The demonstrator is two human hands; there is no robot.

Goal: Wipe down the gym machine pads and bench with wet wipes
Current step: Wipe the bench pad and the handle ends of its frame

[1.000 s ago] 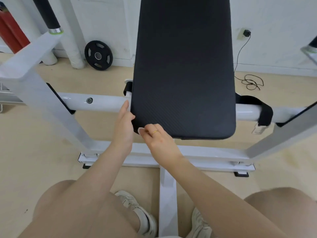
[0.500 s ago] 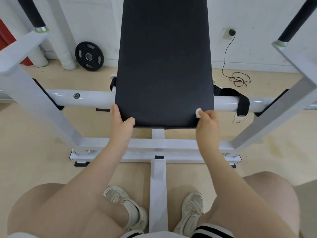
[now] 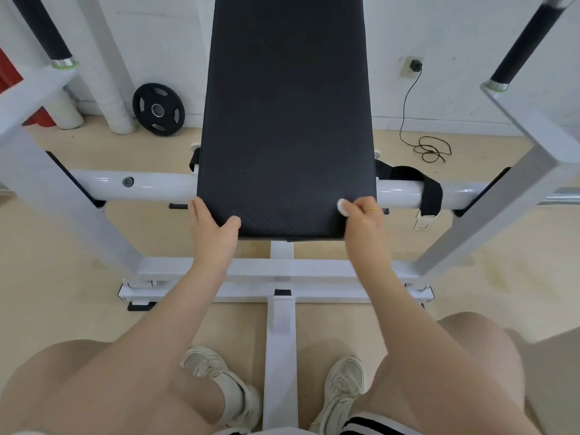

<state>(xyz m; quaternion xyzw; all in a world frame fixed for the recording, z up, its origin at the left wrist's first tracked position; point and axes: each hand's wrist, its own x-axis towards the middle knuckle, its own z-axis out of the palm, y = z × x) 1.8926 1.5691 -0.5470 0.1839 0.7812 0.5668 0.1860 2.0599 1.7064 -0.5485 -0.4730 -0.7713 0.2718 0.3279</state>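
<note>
The left hand [image 3: 213, 229] grips the near left corner of the black bench pad [image 3: 285, 127], apparently to steady it. The right hand [image 3: 361, 219], curled, pinches a small white wet wipe [image 3: 341, 205] against the near right corner, placed for wiping.

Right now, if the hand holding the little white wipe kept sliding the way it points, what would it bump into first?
Nothing soon, probably. The right hand pinches the wet wipe against the black pad, pointing up along it. Only bare pad surface lies ahead, as far as the picture shows.
</note>
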